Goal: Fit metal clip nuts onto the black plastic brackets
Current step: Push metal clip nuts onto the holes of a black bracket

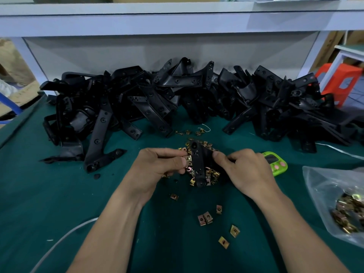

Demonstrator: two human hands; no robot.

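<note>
Clip nut (189,158), brass-coloured, is being pinched between thumb and forefinger of the left hand (159,164), touching the left edge of a black plastic bracket (197,164); right hand (244,170) is gripping the bracket's right side with curled fingers; bracket is sitting over a heap of loose nuts (213,174) on the green mat (59,194), cannot tell if it is resting on them; scattered nuts (204,217) are lying nearer the person; bracket pile (177,99) is running along the back of the mat under a white shelf (177,22); green timer (275,164) is lying just beside the right hand; clear bag of nuts (325,186) is lying at far right; white cable (59,241) is trailing at lower left; orange stool (340,81) is standing beyond the mat's right end
</note>
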